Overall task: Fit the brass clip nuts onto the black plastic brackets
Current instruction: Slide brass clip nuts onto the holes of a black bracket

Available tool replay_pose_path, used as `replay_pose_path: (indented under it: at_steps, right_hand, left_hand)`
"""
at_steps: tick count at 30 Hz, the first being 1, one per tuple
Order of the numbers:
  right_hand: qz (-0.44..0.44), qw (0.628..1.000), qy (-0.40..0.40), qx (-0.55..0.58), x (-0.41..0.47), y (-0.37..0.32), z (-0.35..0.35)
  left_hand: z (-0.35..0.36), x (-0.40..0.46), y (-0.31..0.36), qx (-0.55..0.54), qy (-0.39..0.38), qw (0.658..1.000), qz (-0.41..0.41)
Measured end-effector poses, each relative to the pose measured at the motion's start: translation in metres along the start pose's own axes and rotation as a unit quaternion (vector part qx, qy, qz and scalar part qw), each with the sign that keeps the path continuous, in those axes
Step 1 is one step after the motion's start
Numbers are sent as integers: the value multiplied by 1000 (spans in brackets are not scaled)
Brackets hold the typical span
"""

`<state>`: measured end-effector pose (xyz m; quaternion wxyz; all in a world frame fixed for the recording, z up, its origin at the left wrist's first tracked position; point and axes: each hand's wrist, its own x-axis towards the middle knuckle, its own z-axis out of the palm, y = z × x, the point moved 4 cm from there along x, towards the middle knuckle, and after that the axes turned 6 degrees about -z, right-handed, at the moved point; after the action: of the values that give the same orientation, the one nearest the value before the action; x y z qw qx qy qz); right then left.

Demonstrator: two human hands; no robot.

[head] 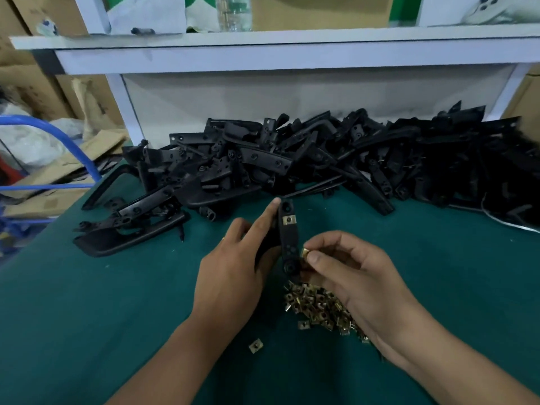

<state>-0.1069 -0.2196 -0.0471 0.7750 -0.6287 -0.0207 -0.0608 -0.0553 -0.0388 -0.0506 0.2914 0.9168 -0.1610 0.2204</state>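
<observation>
Head view, looking down at a green surface [117, 302]. Landmark: the small heap of brass clip nuts [318, 308] near the middle.

Just above the heap, one black bracket [287, 241] held upright, long and thin. Left hand [233, 273] wrapped around its left side, first finger stretched up along the edge to the top. One brass nut [289, 220] already sitting on the bracket near its top end.

Right hand [359, 282] just right of the bracket, partly covering the heap, fingers curled, thumb and finger pinching another clip nut [305, 252] right against the bracket's right edge.

One loose nut [256, 345] lying alone, down and left of the heap.

Far above the heap, a big long pile of black brackets [321, 159] running across the back of the surface, under a white shelf [263, 42]. Some brackets spilling close to the left edge of the surface.

Bare green cloth left of the heap, right of it, and below it.
</observation>
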Motion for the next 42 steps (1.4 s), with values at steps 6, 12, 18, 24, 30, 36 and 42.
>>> replay_pose_path:
  at_steps: [6,12,18,24,30,36,42]
  right_hand:
    - [17,998,-5,62,0,1,2]
    - [-2,1000,-5,-21,2,2,-6]
    - [-12,1000,6,8,2,3,-4]
    - [-9,1000,-1,6,5,2,-10]
    - [-10,1000,14,-20,4,-1,-13]
    - [-121,951,42,-282,-16,3,12]
    - [-217,896,92,-376,-15,-1,17]
  left_hand:
    - [0,0,4,9,-7,1000,22]
    - [2,2,4,32,1,998,49]
    - [-7,-1,7,80,25,995,51]
    - [-8,-6,19,118,47,991,38]
    - [-3,-6,20,103,37,994,1]
    - [-7,-8,11,86,40,995,-36]
    - [-3,-9,17,79,23,996,-42]
